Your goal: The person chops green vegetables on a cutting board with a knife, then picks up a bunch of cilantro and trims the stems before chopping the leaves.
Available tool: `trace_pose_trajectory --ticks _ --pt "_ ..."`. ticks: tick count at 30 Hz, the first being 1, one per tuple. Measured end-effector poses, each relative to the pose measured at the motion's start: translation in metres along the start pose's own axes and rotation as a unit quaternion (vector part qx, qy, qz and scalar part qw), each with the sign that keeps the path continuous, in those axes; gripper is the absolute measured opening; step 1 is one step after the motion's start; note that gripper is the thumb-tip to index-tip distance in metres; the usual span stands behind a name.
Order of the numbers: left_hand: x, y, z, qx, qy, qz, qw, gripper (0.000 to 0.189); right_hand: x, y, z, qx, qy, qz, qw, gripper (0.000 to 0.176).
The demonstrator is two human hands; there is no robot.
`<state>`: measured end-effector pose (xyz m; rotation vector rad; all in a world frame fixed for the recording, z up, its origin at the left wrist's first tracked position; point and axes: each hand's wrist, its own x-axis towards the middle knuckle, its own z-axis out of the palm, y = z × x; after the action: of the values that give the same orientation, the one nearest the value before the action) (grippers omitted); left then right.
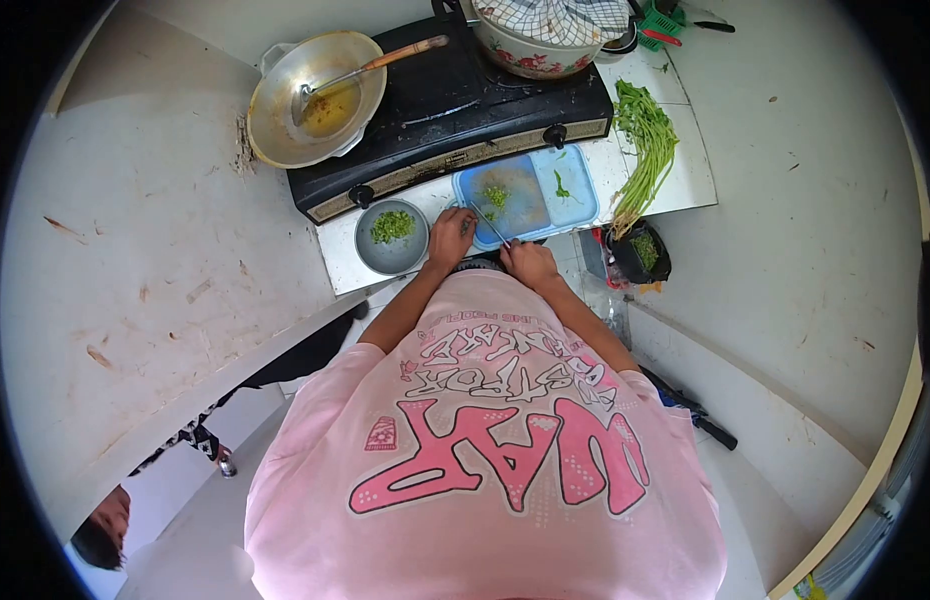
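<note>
My right hand (530, 262) is wrapped round the handle of a knife (491, 226), whose blade points up and left over a blue cutting board (525, 215). At the board's left edge, my left hand (452, 238) has its fingers drawn together near the knife tip; what they hold, if anything, is too small to make out. Chopped greens (496, 196) lie on the board's darker part, and a leafy scrap (560, 185) lies on its lighter part. Just left of my left hand, a grey bowl (365, 242) contains chopped greens (392, 227).
A black stove (435, 120) carries a wok (270, 130) with a ladle (385, 60) and a floral pot (530, 60) under a cloth. Leafy stalks (647, 150) lie right, above a black container (657, 262) of green bits. Another person (110, 520) is at lower left.
</note>
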<state>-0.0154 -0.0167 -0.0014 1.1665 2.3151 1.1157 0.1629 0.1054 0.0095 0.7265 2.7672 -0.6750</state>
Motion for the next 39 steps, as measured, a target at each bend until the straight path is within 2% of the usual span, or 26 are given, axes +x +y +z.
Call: trace_pose_trajectory --ticks 5,9,15,17,20,26,32,35,39 --pt "0.002 0.003 -0.001 0.017 -0.012 -0.008 1.0 0.011 0.0 -0.006 -0.011 0.013 -0.005 0.011 1.0 0.045" --pt "0.003 0.0 0.0 0.024 -0.007 0.019 1.0 0.011 0.001 -0.004 -0.005 -0.004 0.005 -0.022 1.0 0.045" --pt "-0.001 0.0 0.0 0.032 -0.005 0.036 0.999 0.011 0.009 -0.005 0.004 -0.003 -0.013 -0.018 1.0 0.045" --pt "-0.003 -0.001 0.0 0.036 -0.003 0.055 0.998 0.011 0.016 -0.009 0.007 0.008 0.012 -0.015 1.0 0.046" --pt "-0.007 -0.002 0.0 0.008 0.007 0.055 0.998 0.011 0.017 -0.013 0.003 0.01 0.017 -0.016 1.0 0.047" --pt "-0.006 -0.002 0.0 -0.01 -0.013 -0.009 1.0 0.016 0.002 -0.005 0.0 0.011 -0.003 0.004 1.0 0.046" --pt "-0.003 -0.002 -0.001 -0.021 -0.018 -0.022 0.999 0.01 0.0 -0.005 -0.006 0.017 -0.009 0.021 1.0 0.046" --pt "-0.001 0.003 -0.002 -0.002 -0.013 -0.021 1.0 0.009 -0.003 -0.008 -0.007 0.011 -0.007 0.012 1.0 0.047" --pt "-0.001 -0.002 0.0 0.033 -0.003 0.021 0.999 0.01 -0.009 -0.013 -0.01 0.01 -0.01 0.004 1.0 0.047"
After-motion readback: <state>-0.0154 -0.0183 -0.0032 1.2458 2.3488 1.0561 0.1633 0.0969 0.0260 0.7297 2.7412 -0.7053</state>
